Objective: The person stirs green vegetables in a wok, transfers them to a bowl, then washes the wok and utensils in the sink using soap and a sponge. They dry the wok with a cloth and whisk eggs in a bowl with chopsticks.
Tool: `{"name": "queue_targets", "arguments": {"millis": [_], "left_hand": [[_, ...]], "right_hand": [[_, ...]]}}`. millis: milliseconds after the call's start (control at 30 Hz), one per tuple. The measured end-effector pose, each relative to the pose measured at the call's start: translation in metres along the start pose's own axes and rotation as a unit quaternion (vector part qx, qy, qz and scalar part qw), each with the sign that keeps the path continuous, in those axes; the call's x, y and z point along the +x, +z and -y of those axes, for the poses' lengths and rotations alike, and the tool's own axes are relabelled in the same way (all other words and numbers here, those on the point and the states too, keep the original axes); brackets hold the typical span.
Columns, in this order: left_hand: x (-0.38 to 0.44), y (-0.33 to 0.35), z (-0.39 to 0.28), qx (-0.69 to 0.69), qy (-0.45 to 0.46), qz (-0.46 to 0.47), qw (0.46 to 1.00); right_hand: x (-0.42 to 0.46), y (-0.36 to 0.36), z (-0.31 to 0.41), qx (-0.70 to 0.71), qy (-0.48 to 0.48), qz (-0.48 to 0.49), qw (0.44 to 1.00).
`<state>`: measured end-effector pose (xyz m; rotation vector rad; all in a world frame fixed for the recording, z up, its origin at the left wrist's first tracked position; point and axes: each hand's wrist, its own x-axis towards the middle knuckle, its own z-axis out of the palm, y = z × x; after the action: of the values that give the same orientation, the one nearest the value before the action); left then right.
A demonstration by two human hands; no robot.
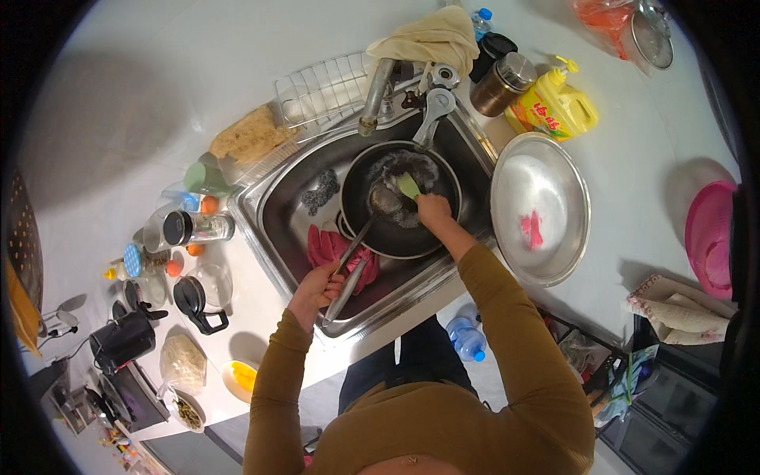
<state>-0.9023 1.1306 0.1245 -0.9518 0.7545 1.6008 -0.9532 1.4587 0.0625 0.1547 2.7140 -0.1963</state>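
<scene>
A black pan with soapy suds inside rests in the stainless steel sink. My left hand grips the long handle of a metal ladle, whose bowl is over the pan. In my right hand is a light green scrubber or cloth, held beside the ladle's bowl. A pink rubber glove lies in the sink under the ladle's handle. Near my left hand a second long handle slants across the glove. A dark scouring pad lies on the sink's floor, left of the pan.
The faucet reaches over the sink from behind, beside a wire rack. At right stand a large metal basin, a yellow soap jug and a metal flask. Jars and a plate occupy the left counter.
</scene>
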Motion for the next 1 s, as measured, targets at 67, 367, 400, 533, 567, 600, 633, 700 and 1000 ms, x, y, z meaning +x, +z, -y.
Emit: {"name": "queue_targets", "arguments": {"millis": [67,367,400,533,567,600,633,700,1000], "left_hand": [[0.002,0.004,-0.005,0.003,0.004,-0.012,1.0],[-0.002,0.001,0.005,0.006,0.027,-0.02,0.999],[0.001,0.007,0.003,0.013,0.031,-0.023,0.999],[0.003,0.005,0.005,0.0,0.018,-0.012,1.0],[0.0,0.007,0.005,0.002,0.024,-0.02,1.0],[-0.003,0.012,0.002,0.01,0.033,-0.027,0.999],[-0.001,0.01,0.002,0.005,0.032,-0.019,0.999],[0.004,0.001,0.004,-0.009,0.033,-0.007,0.999],[0.001,0.02,-0.008,0.022,0.05,-0.045,0.997]], "right_hand": [[0.0,0.003,-0.001,0.018,-0.017,0.004,1.0],[0.006,-0.03,0.004,-0.03,-0.001,0.044,0.999],[0.002,-0.018,-0.005,-0.026,0.003,0.035,0.999],[-0.012,-0.011,0.003,0.062,-0.016,0.062,0.996],[-0.023,-0.014,0.013,0.063,-0.035,0.089,0.993],[-0.035,-0.022,0.025,0.066,-0.052,0.11,0.99],[-0.041,-0.026,0.031,0.069,-0.069,0.131,0.987],[-0.026,-0.008,0.004,0.001,-0.063,0.069,0.996],[-0.054,-0.02,0.003,0.333,-0.046,0.11,0.935]]}}
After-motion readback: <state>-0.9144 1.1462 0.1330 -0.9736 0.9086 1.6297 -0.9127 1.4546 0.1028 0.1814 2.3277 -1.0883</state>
